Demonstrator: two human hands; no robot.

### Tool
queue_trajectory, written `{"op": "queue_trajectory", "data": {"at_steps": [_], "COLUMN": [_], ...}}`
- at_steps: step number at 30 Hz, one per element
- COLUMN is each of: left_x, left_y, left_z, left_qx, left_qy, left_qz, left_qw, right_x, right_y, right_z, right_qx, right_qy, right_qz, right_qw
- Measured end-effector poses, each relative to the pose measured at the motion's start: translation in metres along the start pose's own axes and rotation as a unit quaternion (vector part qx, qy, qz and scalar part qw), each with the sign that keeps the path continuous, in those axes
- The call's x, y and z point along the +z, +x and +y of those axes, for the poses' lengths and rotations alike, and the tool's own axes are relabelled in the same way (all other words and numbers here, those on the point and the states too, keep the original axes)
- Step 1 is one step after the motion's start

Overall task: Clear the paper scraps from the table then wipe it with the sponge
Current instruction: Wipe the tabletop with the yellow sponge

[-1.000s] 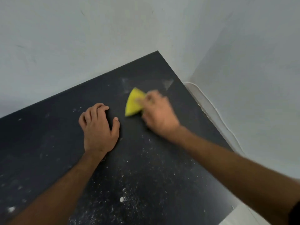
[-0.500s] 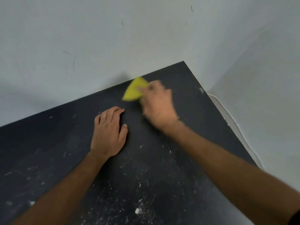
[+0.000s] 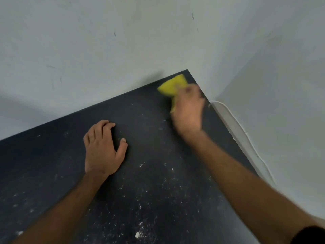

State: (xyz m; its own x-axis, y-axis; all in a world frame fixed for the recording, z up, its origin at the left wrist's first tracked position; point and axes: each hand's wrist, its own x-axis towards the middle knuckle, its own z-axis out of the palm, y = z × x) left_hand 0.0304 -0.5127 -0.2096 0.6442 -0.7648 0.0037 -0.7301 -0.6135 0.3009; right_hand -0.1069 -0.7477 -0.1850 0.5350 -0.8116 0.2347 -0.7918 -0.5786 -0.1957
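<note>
1. Your right hand grasps the yellow sponge, fingers wrapped over its near end; the hand is blurred.
2. The sponge sticks out past your fingertips toward the far right corner of the table, close to the wall.
3. Your left hand lies palm down on the table, holding nothing, fingers curled and thumb spread, well apart from the sponge.
4. White specks dust the dark top near you; one larger scrap lies by the near edge, between your forearms.
5. A white cable runs beside the table's right edge.
</note>
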Motion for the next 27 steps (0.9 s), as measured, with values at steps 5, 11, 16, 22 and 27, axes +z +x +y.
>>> {"op": "queue_trajectory", "data": {"at_steps": [5, 11, 16, 22, 27], "left_x": [0.001, -0.001, -0.002, 0.001, 0.001], "left_y": [0.000, -0.001, -0.002, -0.002, -0.003], "left_z": [0.000, 0.001, 0.003, 0.001, -0.001], "left_qx": [0.005, 0.006, -0.004, 0.003, 0.008], "left_qy": [-0.001, 0.001, 0.000, 0.000, -0.004], "left_qz": [0.011, 0.009, 0.006, 0.021, 0.026], "left_qw": [1.000, 1.000, 1.000, 1.000, 1.000], "right_x": [0.010, -0.028, -0.030, -0.026, -0.027], "right_y": [-0.043, 0.008, -0.104, -0.036, -0.082], "right_z": [0.006, 0.133, 0.047, 0.106, 0.013], "right_qx": [-0.105, 0.159, -0.129, 0.157, -0.103], "right_qy": [-0.011, -0.016, 0.029, -0.037, -0.037], "right_qz": [-0.078, 0.004, -0.084, -0.020, -0.089], "right_qw": [0.991, 0.987, 0.988, 0.987, 0.990]}}
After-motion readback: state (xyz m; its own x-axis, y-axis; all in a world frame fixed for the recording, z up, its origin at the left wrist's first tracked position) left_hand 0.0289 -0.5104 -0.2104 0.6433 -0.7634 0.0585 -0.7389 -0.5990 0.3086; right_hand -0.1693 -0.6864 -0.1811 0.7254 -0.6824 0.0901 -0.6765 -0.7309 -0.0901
